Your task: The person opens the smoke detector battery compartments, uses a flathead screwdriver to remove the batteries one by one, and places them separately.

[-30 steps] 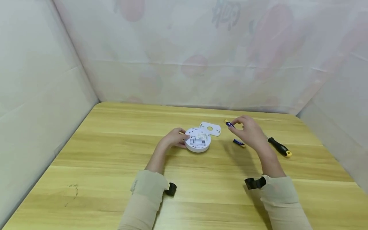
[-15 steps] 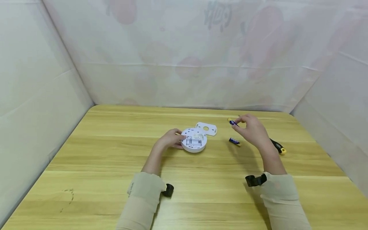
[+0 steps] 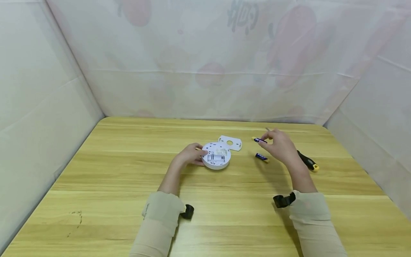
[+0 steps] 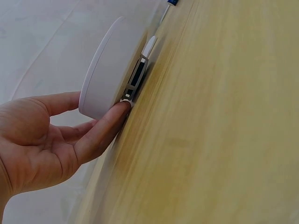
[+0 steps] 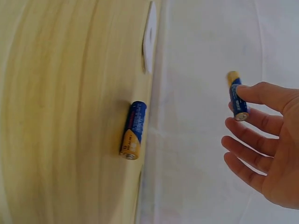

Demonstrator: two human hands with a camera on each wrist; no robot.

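A round white device (image 3: pixel 216 160) lies on the wooden table (image 3: pixel 128 185), its open battery bay facing up. My left hand (image 3: pixel 200 153) holds its left rim; in the left wrist view the thumb and a finger of that hand (image 4: pixel 100 103) clasp the device (image 4: pixel 114 65) at its edge. My right hand (image 3: pixel 267 140) is raised to the right of the device and pinches a blue and gold battery (image 3: pixel 259 140). The right wrist view shows that battery (image 5: pixel 237 97) at the fingertips (image 5: pixel 257 93), the other fingers spread. A second battery (image 3: pixel 262 157) (image 5: pixel 132 129) lies on the table beneath.
A white cover plate (image 3: pixel 230 143) lies just behind the device. A black and yellow screwdriver (image 3: pixel 307 161) lies to the right of my right hand. White fabric walls (image 3: pixel 205 71) close off the table at the back and both sides.
My right hand has turned the held battery to lie more level and dipped it slightly. My left hand has stayed on the device.
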